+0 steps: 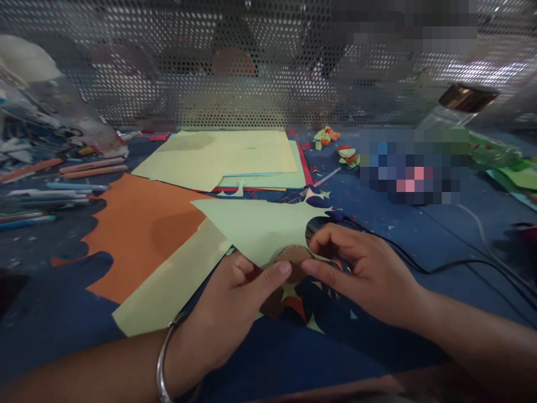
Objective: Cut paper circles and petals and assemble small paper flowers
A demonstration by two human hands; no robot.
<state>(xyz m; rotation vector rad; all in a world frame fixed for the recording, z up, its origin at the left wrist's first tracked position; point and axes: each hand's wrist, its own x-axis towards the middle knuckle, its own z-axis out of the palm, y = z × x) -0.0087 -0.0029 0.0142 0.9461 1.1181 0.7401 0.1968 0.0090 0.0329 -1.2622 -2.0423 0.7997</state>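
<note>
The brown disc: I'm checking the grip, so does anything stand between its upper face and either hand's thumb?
Nothing visible does: the thumbs of the left hand and right hand meet the brown disc directly. The pale green sheet shows just beyond it. Underneath, contact is hidden.

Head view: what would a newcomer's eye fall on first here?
Probably the orange sheet, vivid against the blue tabletop at left of centre, with scallops cut along its left edge. Next come the left hand and right hand near the middle, thumbs at a small brown round piece by the pale green sheet. Behind everything, a perforated metal screen spans the top.
</note>
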